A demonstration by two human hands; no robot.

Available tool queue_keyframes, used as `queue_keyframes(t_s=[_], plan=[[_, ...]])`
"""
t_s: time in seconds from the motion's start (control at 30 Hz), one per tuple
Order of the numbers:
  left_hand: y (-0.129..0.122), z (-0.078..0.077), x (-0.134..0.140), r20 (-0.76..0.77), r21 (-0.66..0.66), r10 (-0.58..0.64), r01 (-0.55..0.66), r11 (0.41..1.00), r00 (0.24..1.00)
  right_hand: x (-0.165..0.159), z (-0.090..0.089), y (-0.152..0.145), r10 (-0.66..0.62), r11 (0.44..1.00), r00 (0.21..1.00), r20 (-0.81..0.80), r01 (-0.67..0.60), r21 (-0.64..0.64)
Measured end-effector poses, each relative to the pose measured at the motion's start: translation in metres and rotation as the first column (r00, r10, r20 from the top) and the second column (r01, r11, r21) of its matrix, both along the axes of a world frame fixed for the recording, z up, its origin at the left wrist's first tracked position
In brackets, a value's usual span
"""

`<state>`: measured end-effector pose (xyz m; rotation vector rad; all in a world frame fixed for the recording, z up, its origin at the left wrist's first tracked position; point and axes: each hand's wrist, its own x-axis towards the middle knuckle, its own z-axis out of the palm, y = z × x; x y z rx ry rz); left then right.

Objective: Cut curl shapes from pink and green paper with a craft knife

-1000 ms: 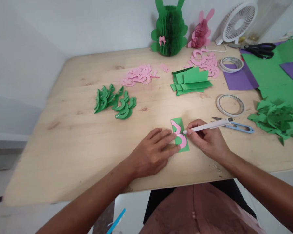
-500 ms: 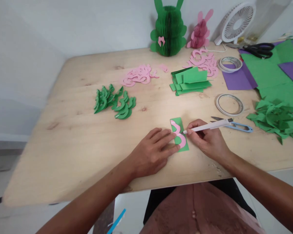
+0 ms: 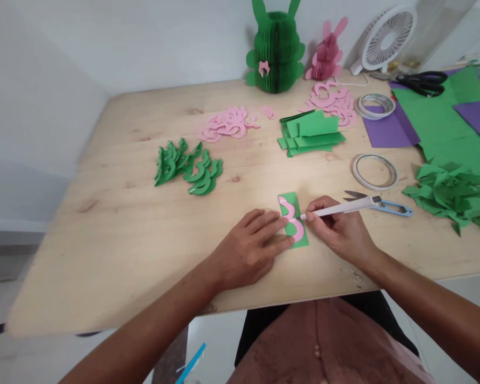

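A pink curved paper cutout (image 3: 298, 231) lies on a small green paper strip (image 3: 290, 199) near the table's front edge. My left hand (image 3: 250, 249) rests flat with its fingers spread, the fingertips pressing on the left side of the cutout and strip. Pinched in my right hand (image 3: 339, 229) is a white pen (image 3: 344, 208). Its tip meets the notch on the cutout's right edge.
Green cut pieces (image 3: 188, 165) and pink cutouts (image 3: 228, 124) lie to the left. Behind the work are green strips (image 3: 312, 133). At right are a tape roll (image 3: 375, 172), blue-handled scissors (image 3: 392, 207) and green scraps (image 3: 452, 194). Paper rabbits (image 3: 278, 53) stand at the back.
Both hands, the pen and the papers keep nearly the same places. The whole view has shifted very slightly.
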<state>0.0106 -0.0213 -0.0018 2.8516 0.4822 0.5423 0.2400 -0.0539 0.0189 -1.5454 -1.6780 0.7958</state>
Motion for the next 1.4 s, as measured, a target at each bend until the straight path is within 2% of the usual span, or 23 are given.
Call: queue_keyframes(t_s=[1.1,1.23,1.3,1.4], plan=[[0.001,-0.001,0.001,0.010,0.013,-0.005,0.005,1.000,1.000,0.002,-0.002,-0.005,-0.002,0.996,0.998,0.057,-0.004,0.090],[0.001,-0.001,0.001,0.004,0.009,-0.004,0.004,1.000,1.000,0.003,0.002,-0.006,-0.005,0.991,1.000,0.010,0.004,0.134],[0.001,-0.002,0.000,0.000,0.008,-0.005,0.005,1.000,1.000,0.004,0.006,-0.008,0.021,0.984,1.000,-0.017,-0.017,0.178],[0.001,-0.002,0.000,-0.004,0.007,-0.007,0.007,1.000,1.000,0.007,0.010,-0.015,0.134,0.959,0.989,0.059,-0.145,0.242]])
